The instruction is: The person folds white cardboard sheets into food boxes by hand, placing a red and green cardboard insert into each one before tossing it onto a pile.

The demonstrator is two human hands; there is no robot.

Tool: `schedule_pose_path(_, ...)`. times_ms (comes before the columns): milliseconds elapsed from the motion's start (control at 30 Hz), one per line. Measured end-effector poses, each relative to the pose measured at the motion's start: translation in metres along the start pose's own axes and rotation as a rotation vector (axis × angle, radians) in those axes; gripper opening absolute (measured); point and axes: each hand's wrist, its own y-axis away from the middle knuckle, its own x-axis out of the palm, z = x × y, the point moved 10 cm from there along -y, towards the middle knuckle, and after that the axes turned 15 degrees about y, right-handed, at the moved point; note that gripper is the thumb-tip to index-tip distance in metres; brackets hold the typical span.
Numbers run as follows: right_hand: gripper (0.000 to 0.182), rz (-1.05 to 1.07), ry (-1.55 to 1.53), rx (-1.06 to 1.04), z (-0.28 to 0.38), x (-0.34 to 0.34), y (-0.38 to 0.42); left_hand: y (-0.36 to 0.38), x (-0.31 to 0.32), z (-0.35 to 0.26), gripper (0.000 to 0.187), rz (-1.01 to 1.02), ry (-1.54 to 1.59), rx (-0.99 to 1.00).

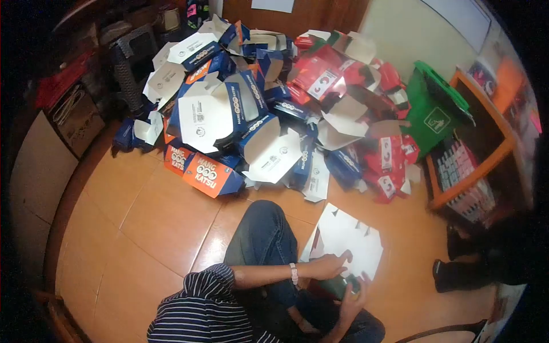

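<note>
A flat white cardboard sheet (353, 237) with notched edges lies on the floor by my crossed legs. My left hand (327, 266) rests over the sheet's lower part, its index finger stretched out onto the white surface. At the sheet's lower right edge, my right hand (353, 300) is curled round a small dark and light object (352, 282) that is too small to name. A dark green part (330, 287) shows beneath my hands.
A big heap of blue and orange boxes (211, 174) and red boxes (320, 80) lies ahead. To the right stand a green bin (430, 111) and an orange-edged shelf (474, 180). Dark footwear (457, 275) is at the right.
</note>
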Motion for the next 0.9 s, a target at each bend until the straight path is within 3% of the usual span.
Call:
schedule_pose_path(67,0.022,0.315,0.211,-0.282,0.02,0.029,0.009,0.0,-0.001,0.001,0.026,0.045,-0.036,-0.063)
schedule_pose_path(100,0.016,0.446,0.118,-0.213,0.019,0.043,0.013,0.0,0.001,-0.006,0.026,0.06,-0.044,0.013)
schedule_pose_path(133,0.016,0.443,0.122,-0.208,0.024,0.046,0.015,0.0,0.002,-0.006,0.026,0.065,-0.039,0.015)
schedule_pose_path(233,0.019,0.277,0.154,-0.113,0.016,0.04,0.011,0.003,0.0,-0.004,0.023,0.075,0.027,-0.081)
schedule_pose_path(300,0.018,0.165,0.138,-0.019,-0.014,0.034,0.006,0.011,-0.02,-0.036,0.023,-0.133,-0.043,0.191)
schedule_pose_path(333,0.017,0.061,0.128,0.064,-0.027,0.02,0.007,0.017,-0.016,-0.036,0.023,-0.091,-0.032,0.204)
schedule_pose_path(400,0.018,-0.073,0.053,0.089,-0.027,-0.001,0.006,0.049,-0.034,-0.065,0.023,-0.31,-0.23,0.561)
schedule_pose_path(467,0.015,-0.177,0.058,-0.177,0.014,-0.021,0.01,0.045,-0.054,-0.064,0.034,-0.53,-0.578,0.173)
schedule_pose_path(533,0.012,-0.283,0.298,-0.427,0.045,-0.029,0.02,0.035,-0.051,-0.059,0.024,-0.416,-0.484,0.149)
schedule_pose_path(600,0.011,-0.522,0.316,-0.143,0.031,-0.055,0.021,0.026,-0.046,-0.017,0.021,-0.427,0.627,0.034)
schedule_pose_path(633,0.013,-0.548,0.215,-0.065,0.022,-0.06,0.019,0.022,-0.044,-0.033,0.021,-0.374,0.717,0.161)
schedule_pose_path(667,0.013,-0.57,0.223,-0.054,0.022,-0.063,0.019,0.019,-0.04,-0.039,0.021,-0.349,0.724,0.162)
schedule_pose_path(733,0.017,-0.515,0.112,-0.03,0.021,-0.059,0.012,0.02,-0.047,-0.058,0.019,-0.383,0.665,0.274)
schedule_pose_path(800,0.021,-0.501,0.068,-0.091,0.039,-0.059,0.01,0.018,-0.028,-0.088,0.023,-0.213,0.123,0.359)
schedule_pose_path(867,0.023,-0.391,-0.076,-0.299,0.069,-0.052,0.007,0.015,-0.013,-0.115,0.023,-0.093,-0.13,0.418)
schedule_pose_path(900,0.024,-0.369,-0.182,-0.287,0.068,-0.055,0.004,0.013,-0.017,-0.122,0.023,-0.09,-0.133,0.415)
